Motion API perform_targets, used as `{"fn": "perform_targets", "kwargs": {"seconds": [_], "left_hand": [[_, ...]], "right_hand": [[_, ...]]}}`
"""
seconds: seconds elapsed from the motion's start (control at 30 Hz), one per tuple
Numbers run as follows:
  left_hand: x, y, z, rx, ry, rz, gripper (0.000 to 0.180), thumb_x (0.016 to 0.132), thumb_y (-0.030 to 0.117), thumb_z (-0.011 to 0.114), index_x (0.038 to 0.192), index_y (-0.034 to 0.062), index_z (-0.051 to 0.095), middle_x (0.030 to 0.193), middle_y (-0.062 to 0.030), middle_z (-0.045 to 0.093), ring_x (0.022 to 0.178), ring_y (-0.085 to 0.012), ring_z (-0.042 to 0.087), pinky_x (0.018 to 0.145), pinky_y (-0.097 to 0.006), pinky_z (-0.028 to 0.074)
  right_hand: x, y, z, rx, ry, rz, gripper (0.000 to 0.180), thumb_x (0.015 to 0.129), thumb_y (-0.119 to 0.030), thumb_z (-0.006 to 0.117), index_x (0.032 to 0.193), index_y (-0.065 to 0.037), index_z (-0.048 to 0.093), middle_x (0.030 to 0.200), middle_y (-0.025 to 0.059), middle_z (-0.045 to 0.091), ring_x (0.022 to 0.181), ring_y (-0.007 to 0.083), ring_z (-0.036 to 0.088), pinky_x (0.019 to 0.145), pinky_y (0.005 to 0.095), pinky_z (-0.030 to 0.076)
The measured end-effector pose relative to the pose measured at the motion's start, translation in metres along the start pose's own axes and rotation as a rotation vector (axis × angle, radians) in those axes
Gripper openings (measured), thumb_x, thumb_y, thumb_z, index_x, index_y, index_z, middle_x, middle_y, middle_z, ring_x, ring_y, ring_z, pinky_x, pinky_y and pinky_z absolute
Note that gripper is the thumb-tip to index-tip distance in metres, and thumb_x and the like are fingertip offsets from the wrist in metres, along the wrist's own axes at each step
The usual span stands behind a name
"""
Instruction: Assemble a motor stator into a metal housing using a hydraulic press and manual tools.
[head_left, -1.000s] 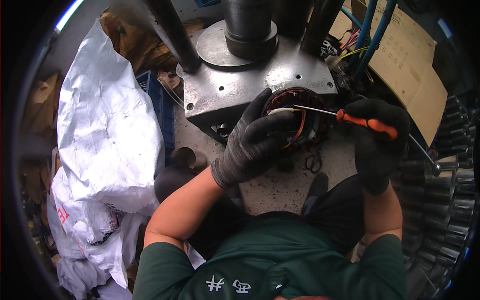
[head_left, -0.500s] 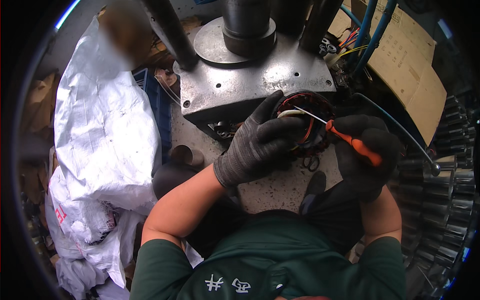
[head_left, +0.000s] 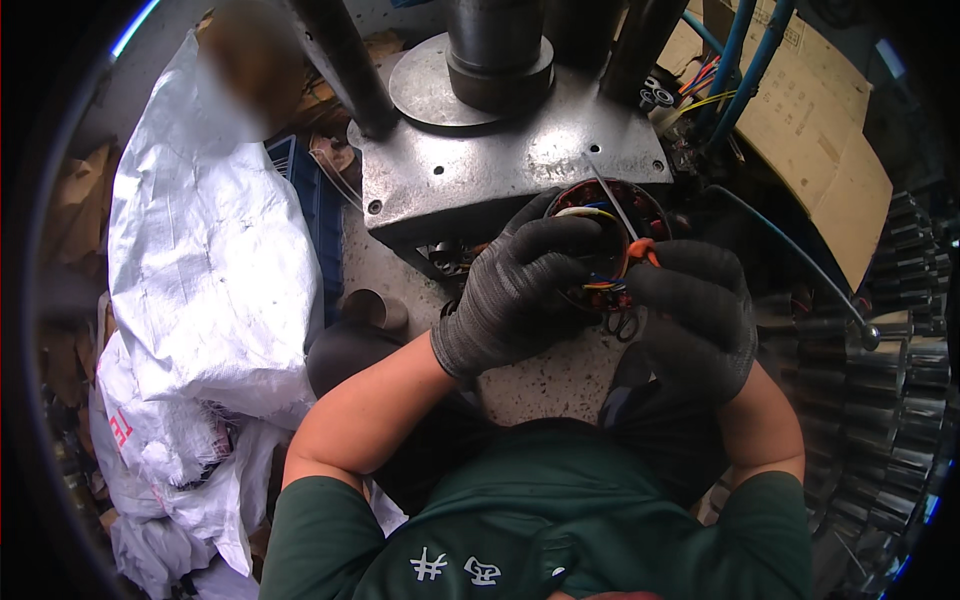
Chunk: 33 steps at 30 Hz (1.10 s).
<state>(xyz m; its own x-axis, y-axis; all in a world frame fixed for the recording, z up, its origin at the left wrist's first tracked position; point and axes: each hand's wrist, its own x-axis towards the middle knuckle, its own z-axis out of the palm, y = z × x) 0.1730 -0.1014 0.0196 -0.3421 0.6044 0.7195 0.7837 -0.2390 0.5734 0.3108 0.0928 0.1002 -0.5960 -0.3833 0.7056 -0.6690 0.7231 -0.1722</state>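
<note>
Head view looks down on two gloved hands working at a round motor stator (head_left: pixel 610 250) with copper windings and coloured wires, sitting at the front edge of a grey metal machine base (head_left: pixel 480 170). Left hand (head_left: pixel 520 295) wraps over the stator's near-left side, fingers curled around its rim and closed on it. Right hand (head_left: pixel 700 315) is closed around the orange handle of a screwdriver (head_left: pixel 620 215); only a bit of the handle shows above the glove, and the thin shaft slants up and left across the stator's opening, its tip over the base plate. The two hands nearly touch at the stator's near edge.

A dark cylinder (head_left: pixel 498 50) rises from a disc on the base. Left of the machine lie white woven sacks (head_left: pixel 200 260), with a blue crate (head_left: pixel 305 190) behind them. Cardboard (head_left: pixel 815 140) leans at upper right beside blue hoses (head_left: pixel 740 60), and stacked gears (head_left: pixel 900 340) fill the right rim.
</note>
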Motion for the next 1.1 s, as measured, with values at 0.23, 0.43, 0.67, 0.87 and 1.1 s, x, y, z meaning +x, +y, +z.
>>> {"fn": "perform_targets", "kwargs": {"seconds": [0.23,0.43,0.67,0.87,1.1], "left_hand": [[0.004,-0.005,0.0,0.113,-0.06,0.131,0.048,0.06,0.011,0.091,0.104,0.0109,0.07,0.129,-0.0114,0.062,0.129,-0.0521,0.057,0.105,-0.057,0.055],[0.004,-0.005,0.003,0.162,-0.106,0.21,0.056,0.063,0.016,0.094,0.116,0.0136,0.074,0.13,-0.009,0.064,0.13,-0.0492,0.058,0.107,-0.056,0.055],[0.004,-0.004,0.006,0.254,-0.179,0.172,0.045,0.068,0.021,0.092,0.11,0.0138,0.077,0.128,-0.0081,0.064,0.129,-0.0484,0.059,0.109,-0.057,0.054],[0.0,-0.003,0.015,0.271,-0.179,0.171,0.042,0.067,0.018,0.088,0.106,0.0128,0.074,0.128,-0.0087,0.064,0.125,-0.049,0.061,0.111,-0.059,0.052],[-0.001,0.003,0.016,0.114,-0.105,0.024,0.046,0.064,0.016,0.09,0.106,0.0136,0.07,0.131,-0.0096,0.064,0.126,-0.0478,0.061,0.11,-0.056,0.052]], "right_hand": [[-0.005,-0.008,-0.009,0.125,0.179,0.312,0.038,0.084,0.011,0.074,0.114,-0.005,0.057,0.119,0.0221,0.069,0.102,0.0347,0.072,0.086,0.043,0.061],[-0.003,-0.009,-0.008,0.195,0.18,0.303,0.051,0.079,0.016,0.074,0.121,-0.006,0.056,0.114,0.0204,0.071,0.097,0.0316,0.074,0.083,0.0396,0.061],[-0.002,-0.006,-0.003,0.111,0.137,0.248,0.049,0.075,0.012,0.076,0.117,-0.006,0.06,0.107,0.0173,0.071,0.087,0.0334,0.075,0.073,0.0398,0.061],[0.001,-0.007,-0.003,0.096,0.133,0.265,0.048,0.075,0.012,0.076,0.117,-0.005,0.061,0.104,0.0167,0.071,0.085,0.034,0.074,0.072,0.0413,0.061],[0.001,-0.003,0.001,0.039,-0.009,0.253,0.043,0.07,0.007,0.077,0.11,-0.006,0.066,0.108,0.0152,0.07,0.088,0.0347,0.072,0.072,0.0427,0.061]]}}
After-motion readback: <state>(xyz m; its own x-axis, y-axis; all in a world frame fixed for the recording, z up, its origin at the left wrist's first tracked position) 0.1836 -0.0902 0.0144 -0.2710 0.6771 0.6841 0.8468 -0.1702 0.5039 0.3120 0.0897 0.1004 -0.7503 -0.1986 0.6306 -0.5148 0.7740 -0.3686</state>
